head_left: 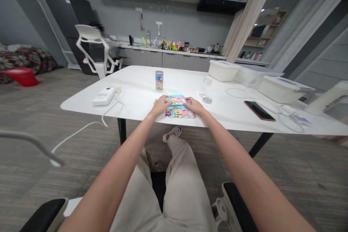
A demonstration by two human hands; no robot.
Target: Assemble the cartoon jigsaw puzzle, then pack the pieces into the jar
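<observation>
Surface (133, 81): one, white, broad, spanning the scene from left to right.
Fridge (81, 12): one, dark, far left, against the wall.
Chair (101, 68): one, white-framed, far left, occupied by a person (112, 42).
Boxes: lidded; one pale box (221, 72) at the far right of the surface, another pale box (276, 90) nearer, a clear one (246, 76) between.
Board (181, 112): one, cartoon-printed, at the near edge of the surface, mid-scene. Two panels: near one lying on the surface, far one between the hands; whether they are joined cannot be told.
Hands: left hand (160, 106), fingers closed on the far panel's left edge; right hand (194, 106), fingers closed on its right edge.
Phone (259, 110): one, dark-screened, right of the board.
White block (104, 96): one, left, cable (104, 116) beside it, hanging over the near edge.
Can (159, 80): one, cartoon-printed, upright, beyond the left hand.
Lid (207, 100): one, round, flat, just beyond the right hand.
</observation>
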